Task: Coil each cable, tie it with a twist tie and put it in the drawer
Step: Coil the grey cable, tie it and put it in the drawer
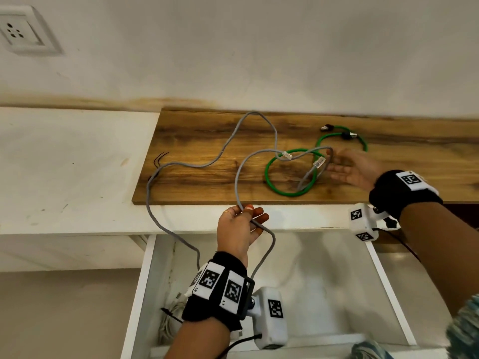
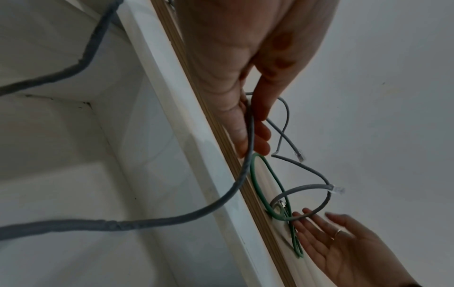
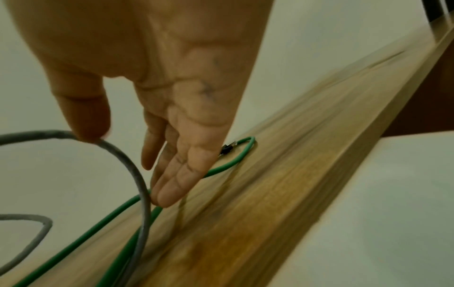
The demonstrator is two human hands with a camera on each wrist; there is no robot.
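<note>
A long grey cable (image 1: 236, 182) snakes over the wooden board (image 1: 194, 187) and hangs off its front edge in a loop. My left hand (image 1: 239, 224) pinches it just in front of the board, above the open drawer (image 1: 324, 294). In the left wrist view the grey cable (image 2: 172, 219) runs between thumb and fingers. My right hand (image 1: 342, 167) is flat and open over the board, its thumb touching a raised loop of the grey cable (image 3: 137, 174). A green cable (image 1: 267, 174) lies looped under that grey loop. Thin black twist ties (image 1: 161, 158) lie at the board's left end.
A tied pale cable coil (image 1: 168, 325) lies in the drawer's left front corner. A white counter (image 1: 64, 164) lies left of the board. A wall socket (image 1: 18, 29) is at upper left. The wall runs right behind the board.
</note>
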